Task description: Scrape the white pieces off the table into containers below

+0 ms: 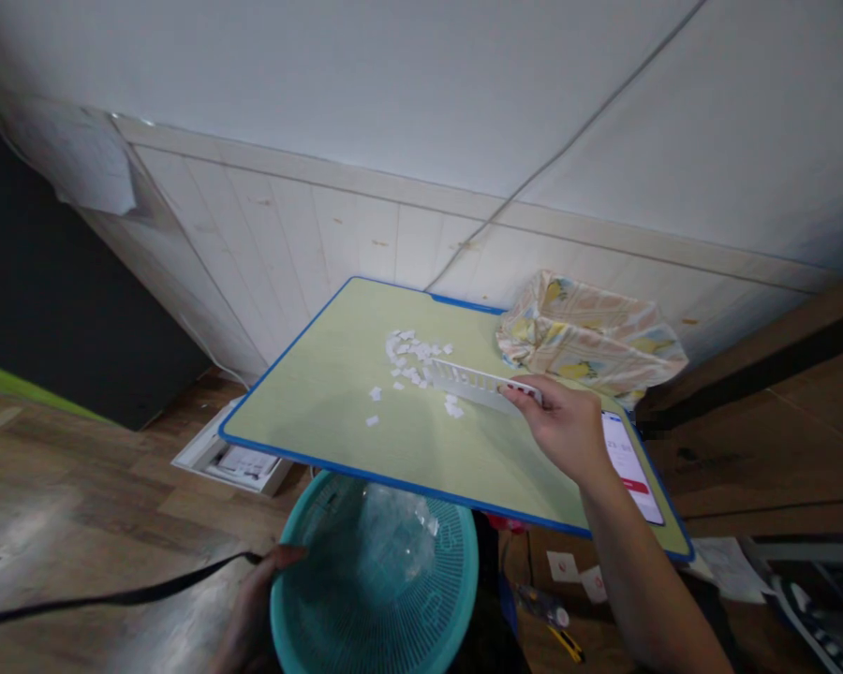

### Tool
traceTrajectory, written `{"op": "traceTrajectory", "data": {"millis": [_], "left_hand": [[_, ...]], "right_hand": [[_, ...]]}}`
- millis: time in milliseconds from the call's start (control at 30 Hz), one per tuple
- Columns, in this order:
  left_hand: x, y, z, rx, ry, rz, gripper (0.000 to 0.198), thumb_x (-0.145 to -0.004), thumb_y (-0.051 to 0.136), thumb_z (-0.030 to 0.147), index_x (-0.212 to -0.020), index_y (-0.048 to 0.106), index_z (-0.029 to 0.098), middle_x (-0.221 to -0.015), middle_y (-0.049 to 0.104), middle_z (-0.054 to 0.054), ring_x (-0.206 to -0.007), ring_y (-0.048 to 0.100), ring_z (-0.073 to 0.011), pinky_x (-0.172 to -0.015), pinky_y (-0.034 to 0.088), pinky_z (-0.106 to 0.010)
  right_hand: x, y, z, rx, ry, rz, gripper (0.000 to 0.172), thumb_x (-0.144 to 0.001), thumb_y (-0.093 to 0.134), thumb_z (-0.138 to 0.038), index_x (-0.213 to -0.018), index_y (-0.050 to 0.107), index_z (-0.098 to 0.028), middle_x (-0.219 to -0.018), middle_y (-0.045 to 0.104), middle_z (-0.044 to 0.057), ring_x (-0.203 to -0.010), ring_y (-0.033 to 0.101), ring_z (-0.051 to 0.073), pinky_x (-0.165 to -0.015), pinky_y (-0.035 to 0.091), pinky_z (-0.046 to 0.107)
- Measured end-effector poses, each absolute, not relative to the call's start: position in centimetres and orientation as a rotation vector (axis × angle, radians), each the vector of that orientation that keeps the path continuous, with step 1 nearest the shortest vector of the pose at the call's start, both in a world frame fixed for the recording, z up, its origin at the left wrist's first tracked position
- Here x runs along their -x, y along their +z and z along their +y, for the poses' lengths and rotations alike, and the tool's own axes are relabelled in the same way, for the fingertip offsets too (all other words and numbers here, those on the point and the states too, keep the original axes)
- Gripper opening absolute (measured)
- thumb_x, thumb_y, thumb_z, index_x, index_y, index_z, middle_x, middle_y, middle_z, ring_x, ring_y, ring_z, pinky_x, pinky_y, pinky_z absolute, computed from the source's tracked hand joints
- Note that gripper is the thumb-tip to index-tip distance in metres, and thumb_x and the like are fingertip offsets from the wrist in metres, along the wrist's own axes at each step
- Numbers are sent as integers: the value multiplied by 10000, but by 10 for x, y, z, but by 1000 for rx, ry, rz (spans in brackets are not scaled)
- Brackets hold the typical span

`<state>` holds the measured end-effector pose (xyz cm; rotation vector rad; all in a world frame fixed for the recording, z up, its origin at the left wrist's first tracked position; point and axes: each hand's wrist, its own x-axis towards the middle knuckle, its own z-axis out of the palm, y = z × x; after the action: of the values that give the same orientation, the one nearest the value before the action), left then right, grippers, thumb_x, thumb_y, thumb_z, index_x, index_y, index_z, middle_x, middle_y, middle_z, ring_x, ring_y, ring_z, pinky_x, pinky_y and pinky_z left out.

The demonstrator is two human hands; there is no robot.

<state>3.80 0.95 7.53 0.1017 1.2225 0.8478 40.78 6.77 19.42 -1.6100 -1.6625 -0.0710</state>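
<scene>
My right hand is closed on one end of a white slotted plastic strip, held on its edge at the yellow-green tabletop. Small white paper scraps lie scattered around the strip's far end, with a few apart toward the front. Below the front edge, my left hand grips the left rim of a teal plastic basket. Clear crumpled plastic sits inside the basket. Most of the left fingers are hidden, and a black strap runs to that hand.
A phone lies at the table's right edge. Behind it stands a container covered in patterned cloth. The white panelled wall borders the table's back. On the floor are an open white box and a yellow cutter.
</scene>
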Motion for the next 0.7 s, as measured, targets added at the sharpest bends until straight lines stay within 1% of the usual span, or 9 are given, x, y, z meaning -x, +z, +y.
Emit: {"op": "traceTrajectory", "data": {"millis": [67, 133, 167, 233, 300, 400, 500, 600, 700], "left_hand": [[-42, 81, 11, -84, 826, 1226, 147, -635, 681, 50, -556, 675, 174, -494, 687, -34, -427, 629, -205, -452, 525, -283], [-46, 83, 11, -65, 815, 1231, 114, -629, 673, 56, -641, 701, 166, -523, 707, -49, -448, 654, -239, -468, 542, -318], [-48, 83, 12, -58, 813, 1229, 137, -626, 667, 56, -705, 720, 154, -534, 715, -58, -470, 671, -259, -483, 554, -337], [-53, 82, 13, -43, 808, 1223, 254, -625, 654, 53, -853, 744, 119, -573, 738, -85, -556, 714, -311, -536, 581, -382], [-57, 81, 13, -22, 817, 1223, 326, -633, 638, 59, -939, 746, 91, -605, 752, -110, -621, 734, -350, -550, 589, -410], [-62, 79, 12, 10, 842, 1222, 252, -652, 623, 75, -867, 753, 89, -593, 748, -120, -582, 725, -348, -467, 563, -377], [-64, 75, 9, -7, 881, 1196, 150, -668, 620, 77, -765, 734, 84, -613, 749, -137, -541, 711, -310, -492, 570, -366], [-63, 70, 6, -24, 893, 1210, 115, -668, 612, 89, -725, 711, 74, -603, 739, -147, -505, 686, -280, -499, 568, -370], [-60, 68, 6, -30, 873, 1223, 104, -650, 605, 77, -684, 702, 60, -602, 734, -164, -478, 663, -259, -484, 550, -350]], "right_hand": [[-408, 196, 65, 1602, -74, -1658, 227, -883, 611, -396, -929, 760, -231, -828, 767, 9, -657, 691, 162, -613, 484, 254], [-407, 197, 62, 1573, -68, -1672, 213, -895, 598, -367, -933, 755, -229, -858, 772, 13, -698, 710, 168, -637, 509, 251], [-406, 197, 60, 1550, -60, -1692, 201, -900, 593, -345, -935, 753, -230, -866, 773, 11, -705, 716, 165, -640, 518, 245], [-405, 196, 55, 1499, -44, -1740, 175, -905, 590, -301, -938, 748, -234, -869, 774, 1, -686, 719, 151, -630, 529, 226], [-405, 195, 48, 1464, -49, -1769, 152, -901, 603, -275, -937, 746, -239, -876, 775, -6, -671, 720, 139, -624, 534, 211], [-410, 194, 43, 1453, -77, -1744, 126, -888, 631, -271, -929, 747, -245, -878, 776, -7, -689, 729, 142, -624, 540, 206], [-413, 192, 44, 1453, -86, -1679, 113, -878, 647, -275, -909, 749, -240, -844, 775, -9, -663, 726, 145, -624, 548, 213], [-409, 188, 43, 1456, -61, -1650, 109, -874, 649, -261, -892, 752, -233, -825, 774, -5, -657, 728, 154, -618, 561, 222], [-399, 182, 36, 1452, -132, -1588, 114, -865, 654, -232, -916, 756, -236, -837, 775, 9, -657, 732, 172, -643, 582, 247]]}}
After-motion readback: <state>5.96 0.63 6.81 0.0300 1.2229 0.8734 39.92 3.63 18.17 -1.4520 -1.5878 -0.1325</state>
